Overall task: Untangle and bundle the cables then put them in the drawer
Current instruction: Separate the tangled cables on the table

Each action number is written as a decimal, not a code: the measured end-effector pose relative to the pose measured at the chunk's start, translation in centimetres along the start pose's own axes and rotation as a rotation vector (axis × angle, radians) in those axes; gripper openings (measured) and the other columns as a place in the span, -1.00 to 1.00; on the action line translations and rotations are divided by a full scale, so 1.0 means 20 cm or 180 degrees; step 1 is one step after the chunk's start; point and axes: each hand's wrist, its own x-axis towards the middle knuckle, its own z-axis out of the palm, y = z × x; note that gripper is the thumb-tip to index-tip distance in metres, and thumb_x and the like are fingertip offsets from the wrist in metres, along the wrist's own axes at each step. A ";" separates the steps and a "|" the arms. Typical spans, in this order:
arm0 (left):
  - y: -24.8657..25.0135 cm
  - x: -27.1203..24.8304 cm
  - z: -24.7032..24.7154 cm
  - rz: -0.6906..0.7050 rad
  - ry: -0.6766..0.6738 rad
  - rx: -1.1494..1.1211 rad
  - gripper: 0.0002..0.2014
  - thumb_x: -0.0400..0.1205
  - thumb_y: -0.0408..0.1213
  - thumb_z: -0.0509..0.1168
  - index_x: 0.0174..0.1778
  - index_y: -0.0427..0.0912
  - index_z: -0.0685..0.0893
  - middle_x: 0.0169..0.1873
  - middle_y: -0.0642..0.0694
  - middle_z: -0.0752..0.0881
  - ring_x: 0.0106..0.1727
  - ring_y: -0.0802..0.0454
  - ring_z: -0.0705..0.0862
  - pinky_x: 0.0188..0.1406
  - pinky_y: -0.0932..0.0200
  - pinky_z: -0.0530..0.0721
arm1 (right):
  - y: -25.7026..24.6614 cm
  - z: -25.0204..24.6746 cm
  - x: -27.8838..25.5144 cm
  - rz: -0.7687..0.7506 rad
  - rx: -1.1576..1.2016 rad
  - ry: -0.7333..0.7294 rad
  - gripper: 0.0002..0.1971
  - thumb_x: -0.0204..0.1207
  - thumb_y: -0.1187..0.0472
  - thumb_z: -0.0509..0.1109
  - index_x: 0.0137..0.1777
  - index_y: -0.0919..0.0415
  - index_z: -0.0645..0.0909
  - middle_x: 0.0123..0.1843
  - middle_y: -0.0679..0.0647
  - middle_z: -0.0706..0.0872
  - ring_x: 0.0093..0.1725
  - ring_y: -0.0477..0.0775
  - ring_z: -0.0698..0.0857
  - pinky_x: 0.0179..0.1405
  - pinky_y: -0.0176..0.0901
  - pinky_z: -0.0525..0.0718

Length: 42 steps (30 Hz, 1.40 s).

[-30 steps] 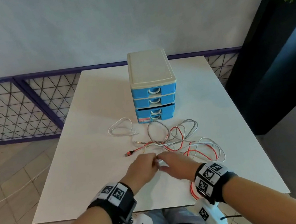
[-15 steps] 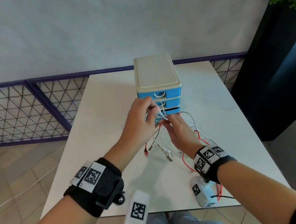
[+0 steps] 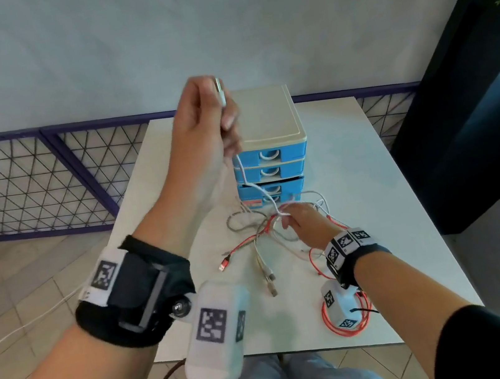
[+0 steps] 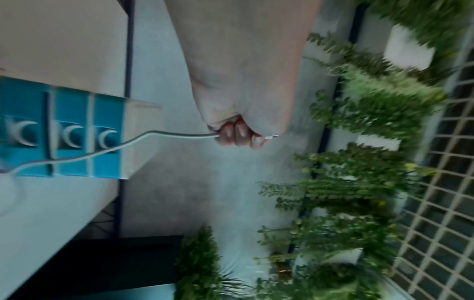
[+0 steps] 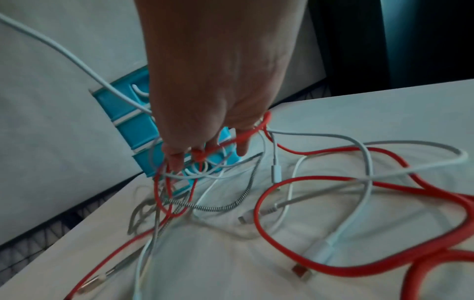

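Observation:
My left hand (image 3: pixel 214 119) is raised high in front of the drawer unit (image 3: pixel 267 121) and grips one end of a white cable (image 3: pixel 243 174), whose plug sticks out above the fist. The left wrist view shows those fingers (image 4: pixel 238 138) curled round the white cable (image 4: pixel 153 133). The cable runs down to the tangle (image 3: pixel 269 235) on the table. My right hand (image 3: pixel 292 215) holds the tangle just before the bottom drawer. In the right wrist view its fingers (image 5: pixel 177 160) are threaded among red cable (image 5: pixel 333 178) and white cable (image 5: pixel 64 52) loops.
The unit has three blue drawers (image 3: pixel 272 171), the bottom one slightly pulled out. A red coil (image 3: pixel 346 328) lies near the white table's (image 3: pixel 391 199) front edge, under my right wrist. A purple mesh railing (image 3: pixel 27 178) stands left, a dark cabinet (image 3: pixel 477 120) right.
My left hand has risen well above the drawer unit, pulling the white cable end up out of the tangle. My right hand has stayed low, at the tangle.

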 end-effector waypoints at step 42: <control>-0.77 -0.22 -0.01 -0.1769 -0.2113 0.0374 -0.27 0.47 0.50 -0.04 0.03 -0.10 0.63 -0.07 -0.14 0.66 -0.01 0.01 0.64 0.18 0.06 0.53 | -0.53 -0.53 0.03 0.0444 0.3067 0.0604 -0.69 0.78 0.09 0.01 -0.19 0.10 0.41 -0.53 -0.11 0.26 -0.62 -0.15 0.18 -0.68 -0.34 0.14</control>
